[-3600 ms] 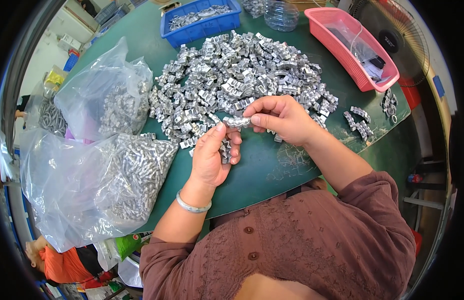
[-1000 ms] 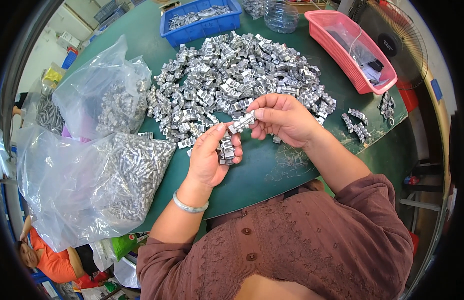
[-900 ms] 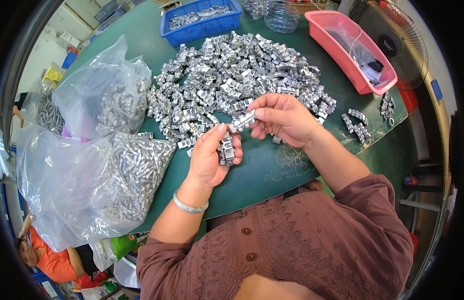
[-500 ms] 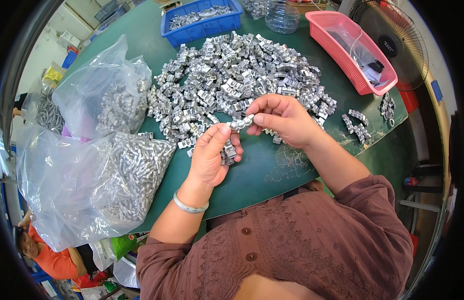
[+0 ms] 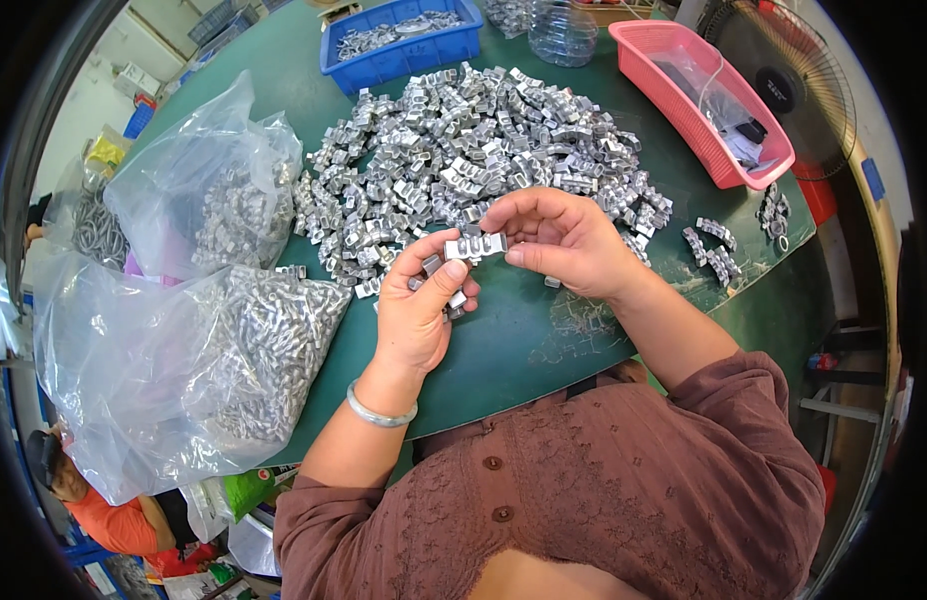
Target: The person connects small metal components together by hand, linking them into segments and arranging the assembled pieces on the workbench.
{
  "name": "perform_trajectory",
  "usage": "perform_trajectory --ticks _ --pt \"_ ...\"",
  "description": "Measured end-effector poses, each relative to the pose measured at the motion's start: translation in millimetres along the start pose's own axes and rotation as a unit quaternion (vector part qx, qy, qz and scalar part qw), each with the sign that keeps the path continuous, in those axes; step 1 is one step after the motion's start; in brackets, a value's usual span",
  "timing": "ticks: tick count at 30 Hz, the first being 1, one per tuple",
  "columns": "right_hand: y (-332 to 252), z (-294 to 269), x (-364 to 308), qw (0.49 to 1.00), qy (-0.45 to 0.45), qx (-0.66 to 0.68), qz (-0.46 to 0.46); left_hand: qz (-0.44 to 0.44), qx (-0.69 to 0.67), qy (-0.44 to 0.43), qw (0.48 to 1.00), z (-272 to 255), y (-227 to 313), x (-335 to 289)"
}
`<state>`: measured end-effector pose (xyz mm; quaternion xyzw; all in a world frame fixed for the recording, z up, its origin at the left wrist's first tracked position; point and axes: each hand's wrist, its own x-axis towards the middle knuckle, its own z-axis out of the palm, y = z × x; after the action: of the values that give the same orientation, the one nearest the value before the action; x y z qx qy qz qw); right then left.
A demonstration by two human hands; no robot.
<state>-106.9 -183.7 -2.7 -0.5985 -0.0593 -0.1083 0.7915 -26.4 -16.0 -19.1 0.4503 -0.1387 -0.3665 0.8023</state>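
A short silvery linked metal strip [image 5: 476,246] lies between my hands, its face with several openings turned up. My left hand [image 5: 420,300] is closed on its left end with thumb and forefinger, and more small metal pieces [image 5: 454,303] show among the curled lower fingers. My right hand [image 5: 569,243] is at the strip's right end, thumb tip against or very near it, fingers bent over; whether it grips the strip is hard to make out. Just beyond both hands spreads a large heap of similar metal links [image 5: 474,140] on the green table [image 5: 504,360].
Clear plastic bags of metal parts [image 5: 264,350] lie on the left. A blue bin [image 5: 402,45] stands behind the heap. At the right are a pink basket [image 5: 684,110], a fan [image 5: 784,90] and a few separate strips [image 5: 719,255]. Another person [image 5: 114,510] is at lower left.
The strip has turned between my fingers, so its flat face with openings now shows. My right fingers have loosened and lifted a little; my left hand has shifted slightly.
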Motion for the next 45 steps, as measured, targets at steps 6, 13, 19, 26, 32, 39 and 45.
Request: perform_trajectory --ticks 6,13,19,26,32,39,45 --pt "2 0 -1 1.000 -0.009 -0.013 -0.008 -0.006 -0.006 0.001 1.000 -2 -1 0" --pt "3 0 -1 0.997 -0.023 -0.052 -0.049 0.012 -0.014 -0.017 1.000 -3 -2 0" --pt "-4 -14 4 0.968 0.107 -0.212 -0.078 0.007 -0.024 -0.018 1.000 -4 -2 1" --pt "-10 -23 17 0.718 0.112 -0.673 -0.138 -0.028 -0.074 -0.026 0.996 -4 2 6" --pt "-7 -23 23 0.687 0.120 -0.704 -0.130 -0.077 -0.093 -0.024 0.992 -5 6 4" --pt "-14 -26 19 0.930 0.155 -0.333 0.004 -0.090 -0.152 -0.072 0.982 -10 3 4" --pt "-16 -15 14 0.991 0.107 -0.050 0.060 -0.082 -0.075 -0.054 0.992 -6 4 3"
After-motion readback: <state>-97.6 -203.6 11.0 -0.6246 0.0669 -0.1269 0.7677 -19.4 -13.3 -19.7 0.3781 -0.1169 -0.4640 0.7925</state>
